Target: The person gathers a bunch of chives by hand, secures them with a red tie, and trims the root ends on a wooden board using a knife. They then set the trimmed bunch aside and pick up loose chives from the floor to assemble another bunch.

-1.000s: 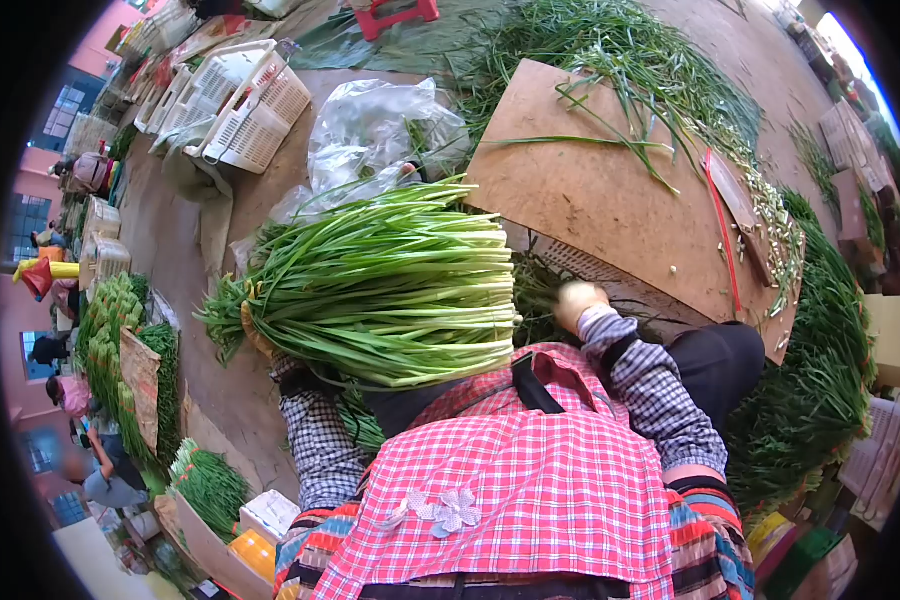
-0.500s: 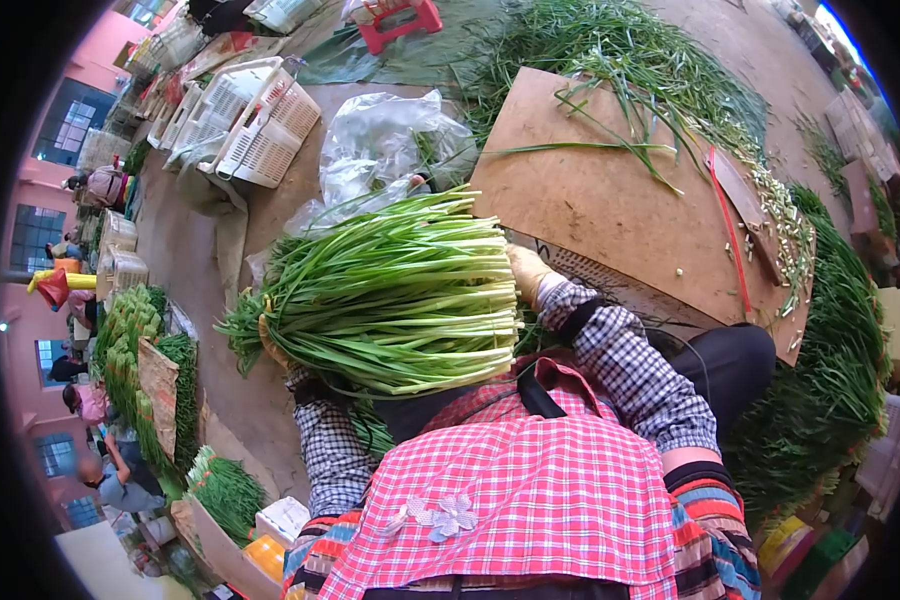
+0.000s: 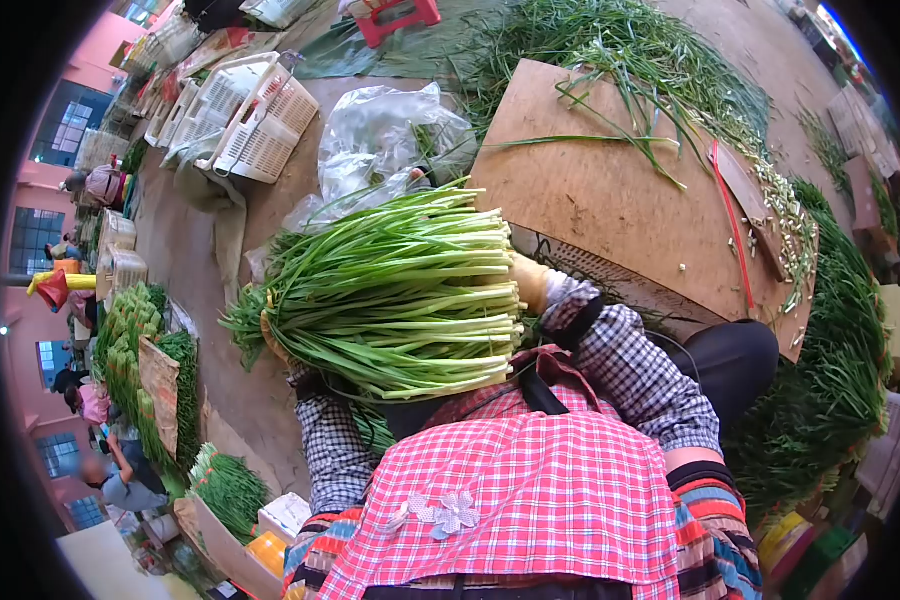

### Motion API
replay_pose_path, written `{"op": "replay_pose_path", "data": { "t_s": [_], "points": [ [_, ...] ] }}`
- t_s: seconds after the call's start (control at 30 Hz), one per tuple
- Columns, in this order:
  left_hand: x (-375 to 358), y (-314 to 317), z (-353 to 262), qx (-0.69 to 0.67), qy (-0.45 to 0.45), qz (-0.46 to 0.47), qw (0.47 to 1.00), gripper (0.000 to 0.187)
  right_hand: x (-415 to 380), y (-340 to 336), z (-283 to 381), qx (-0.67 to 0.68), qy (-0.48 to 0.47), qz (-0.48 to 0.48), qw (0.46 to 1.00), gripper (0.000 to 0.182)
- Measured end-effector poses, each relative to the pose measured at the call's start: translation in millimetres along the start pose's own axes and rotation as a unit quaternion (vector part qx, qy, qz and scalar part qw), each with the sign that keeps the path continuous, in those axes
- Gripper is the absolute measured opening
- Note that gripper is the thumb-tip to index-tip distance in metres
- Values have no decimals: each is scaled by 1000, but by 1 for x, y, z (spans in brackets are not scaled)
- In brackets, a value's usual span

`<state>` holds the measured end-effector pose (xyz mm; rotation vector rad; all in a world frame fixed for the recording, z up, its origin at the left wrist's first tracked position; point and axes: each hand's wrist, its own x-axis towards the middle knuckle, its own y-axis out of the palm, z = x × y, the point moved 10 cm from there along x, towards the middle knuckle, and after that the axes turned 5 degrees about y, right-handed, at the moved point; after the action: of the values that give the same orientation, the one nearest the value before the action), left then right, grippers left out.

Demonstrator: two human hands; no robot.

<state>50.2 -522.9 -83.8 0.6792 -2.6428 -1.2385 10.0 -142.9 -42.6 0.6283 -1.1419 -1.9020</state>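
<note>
Head view: A person in a pink checked apron [image 3: 530, 490] steadies a thick bundle of long green stalks [image 3: 400, 290] above the lap, between two hands set well apart.
Leafy end: The left hand [image 3: 273, 338] is clamped around the gathered leaves, its fingers partly hidden under the greenery.
Cut end: The right hand [image 3: 531, 284] is at the pale stem ends; its fingertips are hidden, so whether they are spread or curled cannot be told.
Stalks: Likely bulky but moderate in weight, firm at the pale ends, floppy and easily bruised at the leaves, perhaps slick if damp. The gathered neck at the left hand looks the best hold, with a flat palm against the ends.
Board: Beyond the right hand, a wooden board [image 3: 580, 200] bears a knife [image 3: 745, 195], a red strip [image 3: 733, 230] and scattered trimmings [image 3: 775, 200].
Bag: Clear plastic [image 3: 380, 140] lies beyond the bundle, ahead of the left hand.
</note>
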Motion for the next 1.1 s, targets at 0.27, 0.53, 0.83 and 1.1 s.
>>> {"op": "replay_pose_path", "data": {
  "t_s": [0.27,0.53,0.83,1.1],
  "points": [
    [0,-4,3,-1,-16,7,1000,36,-4,-5,5,-443,-92,25,892,41],
    [5,-1,6,7,-32,15,999,35,-10,27,20,-623,-200,1,756,36],
    [27,-28,1,75,-1,10,997,34,-71,-22,12,-242,4,-109,964,42],
    [17,-20,6,11,-98,-5,995,38,-182,-102,-3,-414,315,-281,807,46]
  ]
}}
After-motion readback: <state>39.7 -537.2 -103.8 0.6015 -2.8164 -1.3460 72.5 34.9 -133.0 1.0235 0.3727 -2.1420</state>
